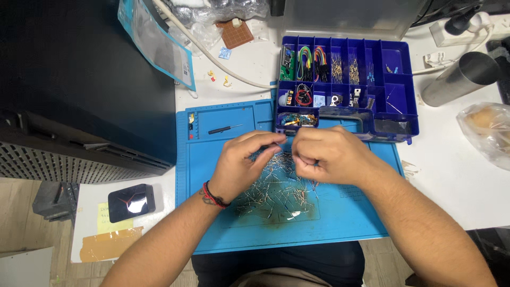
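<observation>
My left hand (244,162) and my right hand (326,154) meet over a blue work mat (340,218), fingertips close together. Under them lies a heap of several small wire-legged components (273,194). Both hands pinch at something thin between them, too small to make out. A red and black cord is tied round my left wrist. A small black screwdriver (224,128) lies on the mat's upper left, apart from both hands.
A blue compartment box (398,85) of wires and small parts stands behind the mat. To the right are a metal cylinder (459,79) and a plastic bag (486,133). A dark machine (79,90) fills the left; a black square object (131,202) lies near the table's left front.
</observation>
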